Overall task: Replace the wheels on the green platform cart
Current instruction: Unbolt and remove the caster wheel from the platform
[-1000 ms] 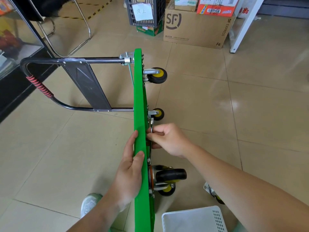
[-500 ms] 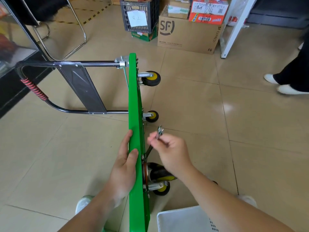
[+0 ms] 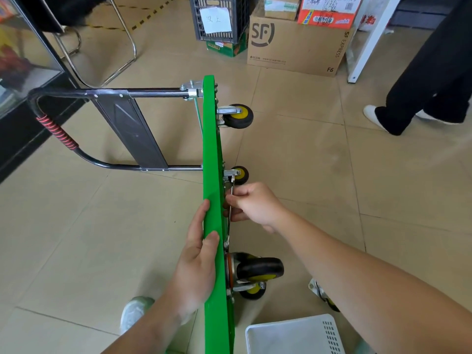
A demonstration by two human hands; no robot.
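Tiled floor (image 3: 332, 175); wrench (image 3: 230, 198) in right hand (image 3: 258, 204) back against green cart (image 3: 212, 154).

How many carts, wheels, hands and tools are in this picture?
Cart: 1
Mounted wheels: 4
Loose wheel: 1
Hands: 2, left hand and right hand
Wrench: 1
Total: 9
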